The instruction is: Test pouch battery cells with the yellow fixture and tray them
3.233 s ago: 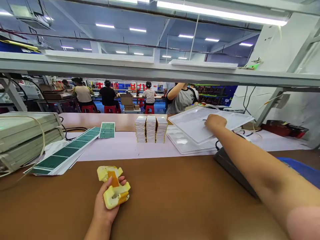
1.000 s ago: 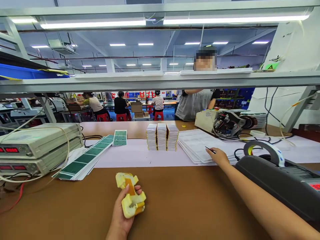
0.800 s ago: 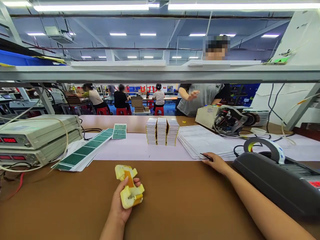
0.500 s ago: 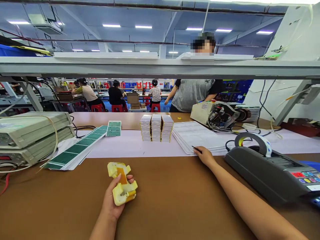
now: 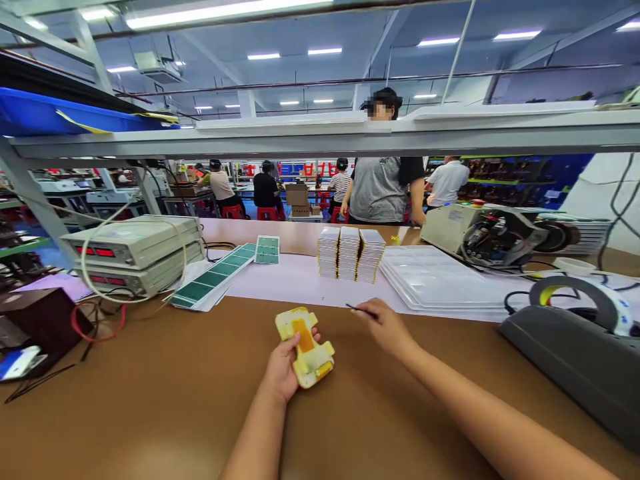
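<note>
My left hand (image 5: 283, 373) is wrapped around a pale yellow plastic block (image 5: 314, 360) with notched sides and an orange strip along its middle. The block is tilted above the brown tabletop, my thumb resting on its upper face. To its right, my right hand (image 5: 389, 328) pinches a thin dark stick-like tool (image 5: 353, 307), whose tip points left toward the block without touching it. Most of the tool is hidden in my fingers. Beyond both hands, stacks of white pieces with yellow edges (image 5: 349, 255) stand on white paper.
Flat white sheets (image 5: 440, 277) lie right of the stacks. Green-printed labels (image 5: 215, 277) lie to the left, beside two stacked instruments (image 5: 137, 250) with cables. A dark tape dispenser (image 5: 575, 367) sits at right, a machine (image 5: 500, 230) behind. A person (image 5: 383, 190) stands across the bench.
The camera view has swung left. My right hand has come away from the white sheets with the dark tool, nearer the yellow block. My left hand still grips the block, turned slightly.
</note>
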The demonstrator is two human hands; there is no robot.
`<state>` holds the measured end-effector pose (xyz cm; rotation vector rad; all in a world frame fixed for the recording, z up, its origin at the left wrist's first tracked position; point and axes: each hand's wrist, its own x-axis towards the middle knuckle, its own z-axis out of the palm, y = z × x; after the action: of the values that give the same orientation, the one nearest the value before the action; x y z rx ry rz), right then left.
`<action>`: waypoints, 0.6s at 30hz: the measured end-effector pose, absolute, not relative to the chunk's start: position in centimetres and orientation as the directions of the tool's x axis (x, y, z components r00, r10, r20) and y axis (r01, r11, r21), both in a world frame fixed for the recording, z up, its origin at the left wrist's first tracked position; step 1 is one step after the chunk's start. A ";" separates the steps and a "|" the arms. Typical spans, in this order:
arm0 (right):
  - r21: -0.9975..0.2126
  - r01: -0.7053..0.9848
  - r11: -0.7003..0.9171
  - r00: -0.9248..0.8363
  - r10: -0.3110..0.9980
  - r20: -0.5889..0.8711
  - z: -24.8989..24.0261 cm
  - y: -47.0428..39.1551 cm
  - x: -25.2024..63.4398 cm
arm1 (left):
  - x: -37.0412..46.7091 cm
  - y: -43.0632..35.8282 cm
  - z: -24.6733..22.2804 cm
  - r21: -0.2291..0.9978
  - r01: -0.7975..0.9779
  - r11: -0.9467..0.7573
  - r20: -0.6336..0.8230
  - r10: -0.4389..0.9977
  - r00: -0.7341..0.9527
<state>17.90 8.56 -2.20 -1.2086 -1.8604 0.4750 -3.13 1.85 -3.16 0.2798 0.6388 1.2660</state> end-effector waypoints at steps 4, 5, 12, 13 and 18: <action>-0.716 0.569 0.405 -0.301 0.912 0.278 -0.2 5.1 9.6 | -2.8 1.7 -3.2 0.514 -0.821 0.249 -0.250 0.959 0.134; -0.677 0.619 0.398 -0.286 0.917 0.277 0.0 4.6 8.2 | -2.8 1.6 -3.2 0.501 -0.832 0.238 -0.243 0.961 0.129; -0.450 0.772 0.448 -0.344 0.891 0.296 -0.7 3.4 6.6 | -3.0 2.0 -3.6 0.484 -0.847 0.221 -0.332 0.942 0.056; -0.468 0.749 0.469 -0.360 0.881 0.307 -0.8 3.1 7.2 | -3.0 2.2 -3.7 0.487 -0.844 0.225 -0.346 0.937 0.050; -0.300 0.624 0.722 -0.610 0.689 0.392 -1.1 0.2 9.7 | -2.7 2.3 -3.9 0.476 -0.839 0.261 -0.350 0.932 0.092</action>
<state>9.65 0.20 -1.07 -1.0009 -2.4405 0.1816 -2.71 2.34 -3.92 0.1691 0.6624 1.3249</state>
